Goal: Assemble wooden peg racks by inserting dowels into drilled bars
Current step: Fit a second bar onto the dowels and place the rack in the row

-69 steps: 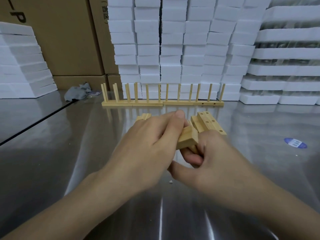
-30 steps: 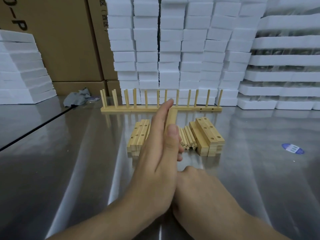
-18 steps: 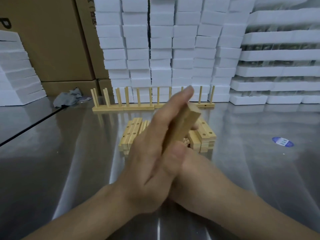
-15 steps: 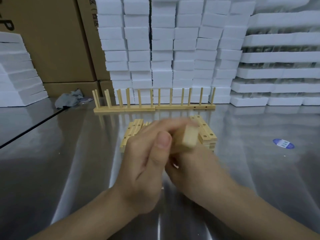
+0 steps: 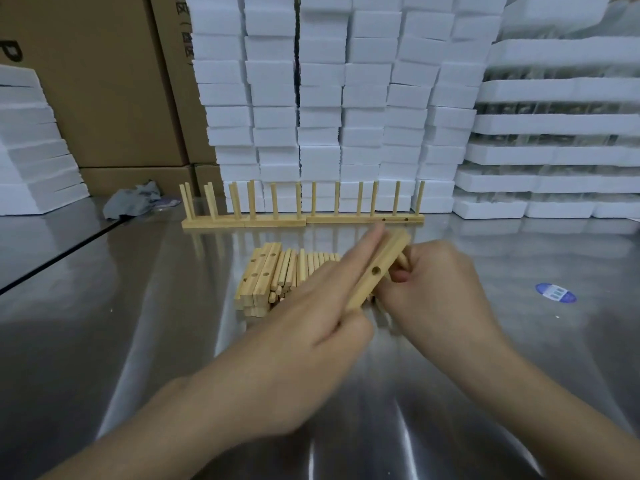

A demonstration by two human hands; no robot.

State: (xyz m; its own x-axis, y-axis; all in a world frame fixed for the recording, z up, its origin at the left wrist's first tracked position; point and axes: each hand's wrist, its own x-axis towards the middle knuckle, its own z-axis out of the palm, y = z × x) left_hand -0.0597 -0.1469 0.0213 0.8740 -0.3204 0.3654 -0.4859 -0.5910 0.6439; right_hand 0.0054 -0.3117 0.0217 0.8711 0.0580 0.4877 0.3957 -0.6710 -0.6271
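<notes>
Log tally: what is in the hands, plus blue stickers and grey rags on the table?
Drilled bar, in left hand: 1
Dowel, blurred, in right hand: 1
Blue sticker: 1
Grey rag: 1
Total: 4

Dim, soft overhead glare — hands [image 5: 374, 306] motion-blurred, edges bowed.

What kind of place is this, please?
Probably a small workshop or packing area: a steel table, stacked foam blocks and cardboard boxes behind it, wooden bars and dowels in a pile.
</notes>
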